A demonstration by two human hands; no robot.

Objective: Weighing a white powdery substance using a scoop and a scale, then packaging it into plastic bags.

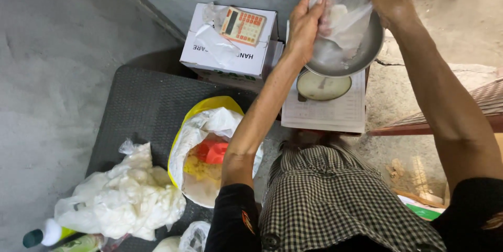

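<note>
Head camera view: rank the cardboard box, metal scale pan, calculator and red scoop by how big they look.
1. cardboard box
2. metal scale pan, partly hidden
3. calculator
4. red scoop, partly buried, so its rank against the calculator is unsure

**Lighting and Picture Quality**

Soft, even daylight; brightest at upper right on the concrete floor (461,26). Shadows are faint and diffuse. Mild glare shows on the clear plastic bag (343,6). Focus is sharp overall. Wide-angle distortion bends straight lines near the edges.
</note>
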